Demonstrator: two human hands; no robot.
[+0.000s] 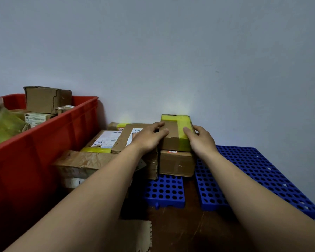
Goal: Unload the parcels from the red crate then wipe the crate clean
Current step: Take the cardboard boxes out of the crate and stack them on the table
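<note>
Several parcels in red crate, left hand, right hand clamping taped box

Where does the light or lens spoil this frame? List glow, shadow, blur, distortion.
Head view: pale yellow glow on the wall behind the yellow-taped parcel held by the left hand and right hand; head view: deep shadow beside the red crate; head view: parcel labels too soft to read; head view: wide-angle stretch swells the forearms toward the bottom edge.
</note>
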